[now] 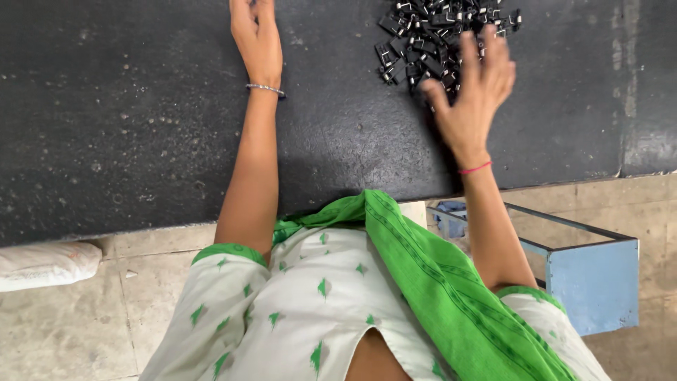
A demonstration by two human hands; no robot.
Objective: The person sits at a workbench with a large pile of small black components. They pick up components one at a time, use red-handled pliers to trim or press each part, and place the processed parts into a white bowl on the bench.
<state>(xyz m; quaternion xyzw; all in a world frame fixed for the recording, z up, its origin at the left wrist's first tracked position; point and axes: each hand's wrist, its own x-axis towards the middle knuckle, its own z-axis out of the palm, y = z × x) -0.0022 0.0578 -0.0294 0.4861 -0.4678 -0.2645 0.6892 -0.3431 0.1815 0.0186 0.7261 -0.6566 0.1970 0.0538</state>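
Note:
A heap of several small black parts with metal pins (pixel 430 35) lies on the dark work surface (pixel 141 127) at the top right. My right hand (pixel 474 88) hovers over the near edge of the heap with fingers spread and palm down; nothing is visible in it. A red thread circles that wrist. My left hand (pixel 255 35) rests flat on the dark surface at the top centre-left, well apart from the heap. Its fingertips are cut off by the frame's top edge. A thin silver bracelet sits on that wrist.
The dark surface ends at a near edge that runs across the middle of the view. Below it is a tiled floor (pixel 70 331). A blue metal box frame (pixel 596 282) stands at the right by my body. A white sack (pixel 42 264) lies at the left.

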